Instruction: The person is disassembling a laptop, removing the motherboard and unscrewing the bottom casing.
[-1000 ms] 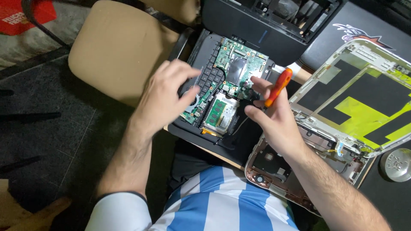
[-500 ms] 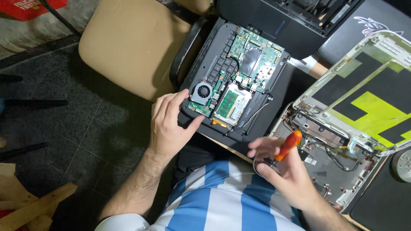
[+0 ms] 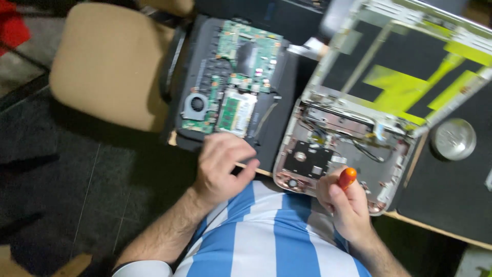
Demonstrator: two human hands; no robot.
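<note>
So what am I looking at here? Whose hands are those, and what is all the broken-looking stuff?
The camera sits on a person's head and looks down, so you see their own two arms and their blue and white striped shirt. There is no machine, just bare hands. The left hand rests on the near edge of an opened laptop base, where you can see a green circuit board and a small round fan. The right hand is closed around a screwdriver with an orange handle. Just beyond it lies a second taken-apart laptop shell with loose wires inside. A round metal tin sits to the right, and a tan chair stands to the left.
</note>
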